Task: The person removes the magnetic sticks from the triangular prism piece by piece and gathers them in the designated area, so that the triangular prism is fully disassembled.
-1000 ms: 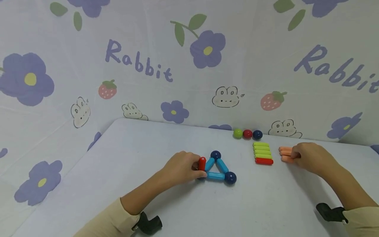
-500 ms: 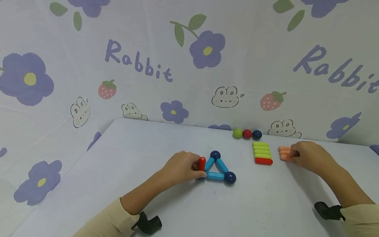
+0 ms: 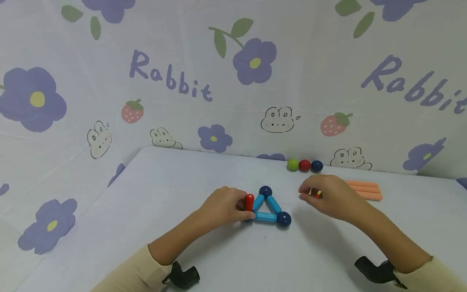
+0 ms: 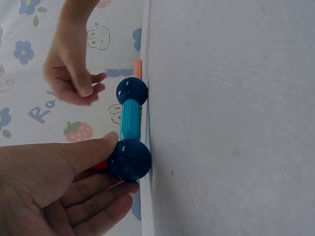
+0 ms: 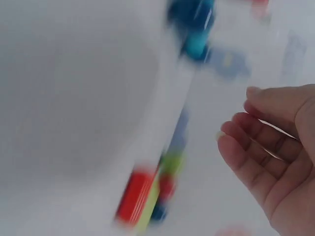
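Observation:
In the head view, three light blue sticks (image 3: 265,216) and dark blue balls (image 3: 283,219) form a flat triangle on the table. My left hand (image 3: 223,207) grips its near-left corner, where a red stick (image 3: 249,202) stands upright. In the left wrist view, the thumb and fingers are around that corner's dark blue ball (image 4: 130,161). To the right of the triangle, my right hand (image 3: 333,198) hovers with fingers loosely bent and nothing between them. Behind it, the lime sticks are mostly hidden; the right wrist view shows a blurred red stick (image 5: 135,196) beside a lime one (image 5: 149,209).
Along the table's back edge sit a green ball (image 3: 293,164), a red ball (image 3: 304,165) and a dark blue ball (image 3: 317,166). Several orange sticks (image 3: 366,190) lie at the right. A patterned cloth (image 3: 233,105) hangs behind the white table (image 3: 175,174).
My right hand has left the orange sticks and moved left, passing in front of the lime and red sticks. The left hand stays on the triangle's corner.

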Available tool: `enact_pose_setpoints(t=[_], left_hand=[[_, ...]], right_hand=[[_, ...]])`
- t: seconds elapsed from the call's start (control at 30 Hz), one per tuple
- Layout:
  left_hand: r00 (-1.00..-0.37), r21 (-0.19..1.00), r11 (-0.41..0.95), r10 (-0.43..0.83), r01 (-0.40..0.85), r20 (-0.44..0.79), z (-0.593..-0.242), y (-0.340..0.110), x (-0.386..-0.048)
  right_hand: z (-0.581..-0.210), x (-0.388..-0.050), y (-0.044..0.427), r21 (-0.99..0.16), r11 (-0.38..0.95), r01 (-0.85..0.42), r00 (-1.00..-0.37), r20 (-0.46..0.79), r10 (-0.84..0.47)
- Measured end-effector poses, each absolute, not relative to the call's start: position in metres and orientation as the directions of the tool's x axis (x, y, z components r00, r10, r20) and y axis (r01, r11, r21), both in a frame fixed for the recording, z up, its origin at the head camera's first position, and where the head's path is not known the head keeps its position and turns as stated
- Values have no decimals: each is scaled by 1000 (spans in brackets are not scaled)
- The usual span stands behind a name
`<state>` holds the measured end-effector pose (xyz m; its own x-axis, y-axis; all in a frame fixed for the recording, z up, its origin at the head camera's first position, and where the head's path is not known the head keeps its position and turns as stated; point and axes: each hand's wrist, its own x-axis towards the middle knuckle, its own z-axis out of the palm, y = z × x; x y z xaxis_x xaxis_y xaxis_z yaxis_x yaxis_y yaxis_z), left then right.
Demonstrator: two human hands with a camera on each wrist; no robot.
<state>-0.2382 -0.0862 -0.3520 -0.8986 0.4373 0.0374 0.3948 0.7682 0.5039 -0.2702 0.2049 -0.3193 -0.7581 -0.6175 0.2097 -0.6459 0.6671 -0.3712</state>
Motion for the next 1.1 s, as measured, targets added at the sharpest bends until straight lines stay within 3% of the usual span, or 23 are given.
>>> enact_pose_setpoints(t=[0.17, 0.3, 0.53, 0.73, 1.1], left_hand=[[-889, 532, 740, 454, 411, 55, -354, -87, -240], [-873, 562, 702, 480, 438, 82, -355, -88, -239], [-856, 516, 701, 499, 492, 137, -354, -90, -239], [-851, 474, 720, 505, 507, 145, -353, -90, -240], [-855, 530, 694, 504, 486, 124, -352, -89, -239]], right_hand=[[-320, -253, 156, -455, 559, -693, -681, 159, -715], [-326, -246, 132, -508, 520, -687, -663, 145, -734], [-335, -243, 108, -554, 463, -692, -672, 259, -694], [-337, -232, 100, -472, 447, -760, -627, 354, -693], [-331, -231, 149, -449, 551, -703, -707, 363, -607]])
